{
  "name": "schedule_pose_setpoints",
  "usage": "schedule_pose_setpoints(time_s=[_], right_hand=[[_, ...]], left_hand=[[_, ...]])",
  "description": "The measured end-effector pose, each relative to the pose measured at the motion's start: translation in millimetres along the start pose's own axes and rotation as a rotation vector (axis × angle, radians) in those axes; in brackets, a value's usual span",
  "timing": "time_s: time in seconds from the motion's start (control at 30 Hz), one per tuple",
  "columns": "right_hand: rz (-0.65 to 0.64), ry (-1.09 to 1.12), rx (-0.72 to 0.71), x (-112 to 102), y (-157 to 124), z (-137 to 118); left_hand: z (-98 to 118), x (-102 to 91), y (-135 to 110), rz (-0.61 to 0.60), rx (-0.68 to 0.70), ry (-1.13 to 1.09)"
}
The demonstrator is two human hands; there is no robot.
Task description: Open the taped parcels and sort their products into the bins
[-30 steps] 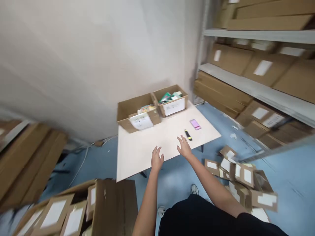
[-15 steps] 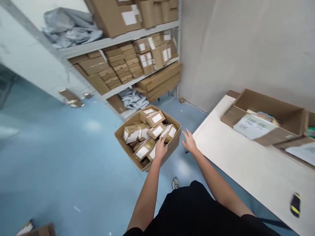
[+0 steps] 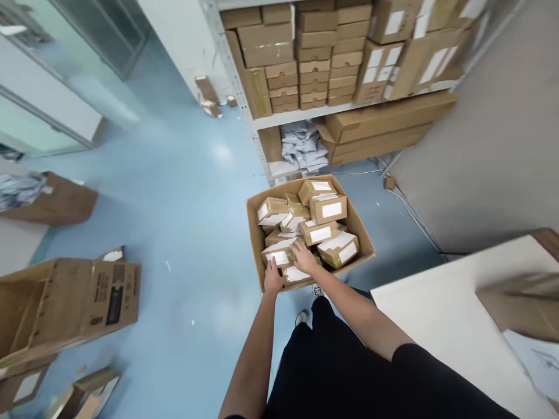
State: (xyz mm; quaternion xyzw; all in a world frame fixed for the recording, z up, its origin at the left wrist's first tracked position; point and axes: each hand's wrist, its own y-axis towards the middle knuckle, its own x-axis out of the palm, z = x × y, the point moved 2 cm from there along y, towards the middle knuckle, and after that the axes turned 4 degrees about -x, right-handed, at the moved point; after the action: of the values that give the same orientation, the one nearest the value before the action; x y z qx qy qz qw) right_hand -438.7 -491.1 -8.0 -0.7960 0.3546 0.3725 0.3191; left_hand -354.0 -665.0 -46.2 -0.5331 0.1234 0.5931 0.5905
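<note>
A large open cardboard carton point(image 3: 255, 224) stands on the blue floor in front of me, filled with several small brown parcels with white labels. My left hand point(image 3: 273, 278) rests at the carton's near rim, fingers against a small labelled parcel point(image 3: 278, 255). My right hand point(image 3: 304, 258) lies with fingers spread on the same parcel from the right. Neither hand has lifted anything; whether the fingers grip the parcel is unclear.
A metal shelf point(image 3: 345, 106) stacked with brown boxes stands behind the carton, grey mailer bags point(image 3: 303, 145) on its bottom level. A white table point(image 3: 445, 314) with a cardboard box point(image 3: 519, 305) is at right. An open empty carton point(image 3: 65, 299) lies at left on the floor.
I have turned left from the white table to the carton on the floor. Both hands moved from above the table down onto a small parcel in the carton.
</note>
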Motion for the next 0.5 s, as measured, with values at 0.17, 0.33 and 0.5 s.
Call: schedule_pose_setpoints(time_s=[0.17, 0.33, 0.5], right_hand=[[-0.293, -0.131, -0.087, 69, 59, -2], [-0.248, -0.268, -0.036, 105, 81, 17], [-0.257, -0.31, -0.12, 110, 84, 32]], left_hand=[[-32, 16.6, -7, 0.055, -0.026, 0.018], [-44, 24.0, 7, 0.046, -0.026, 0.07], [-31, 26.1, 41, 0.022, -0.021, 0.076]])
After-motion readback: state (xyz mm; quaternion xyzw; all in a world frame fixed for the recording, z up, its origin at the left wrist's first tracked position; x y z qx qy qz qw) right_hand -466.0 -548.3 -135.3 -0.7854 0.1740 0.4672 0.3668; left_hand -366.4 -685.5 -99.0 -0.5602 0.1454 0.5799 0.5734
